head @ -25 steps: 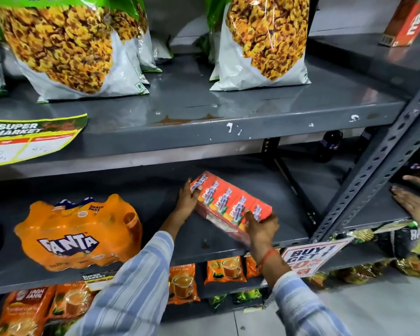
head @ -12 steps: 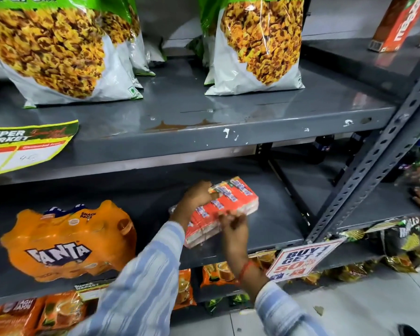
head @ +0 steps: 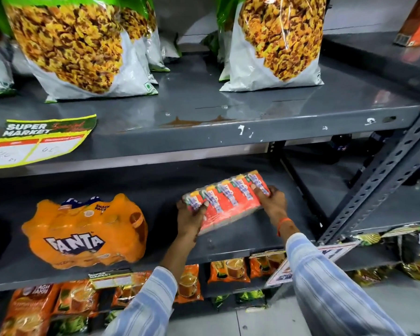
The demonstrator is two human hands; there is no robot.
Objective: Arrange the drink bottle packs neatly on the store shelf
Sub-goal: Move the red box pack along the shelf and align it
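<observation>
Both forearms emerge from long sleeves (head: pixel 330 284) of pale blue cloth with white vertical stripes, cuffs sitting short of the wrists. A thin orange-red thread, possibly a knotted band (head: pixel 283 223), circles the right wrist.

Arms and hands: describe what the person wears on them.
Both arms wear long sleeves, pale blue with white stripes: left sleeve, right sleeve. The cuffs stop short of the wrists. An orange-red thread band circles the right wrist. The left hand and right hand are bare; no rings or watch show.

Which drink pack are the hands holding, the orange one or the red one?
The red pack. The left hand and right hand grip its ends, while the orange Fanta pack sits alone further left.
</observation>
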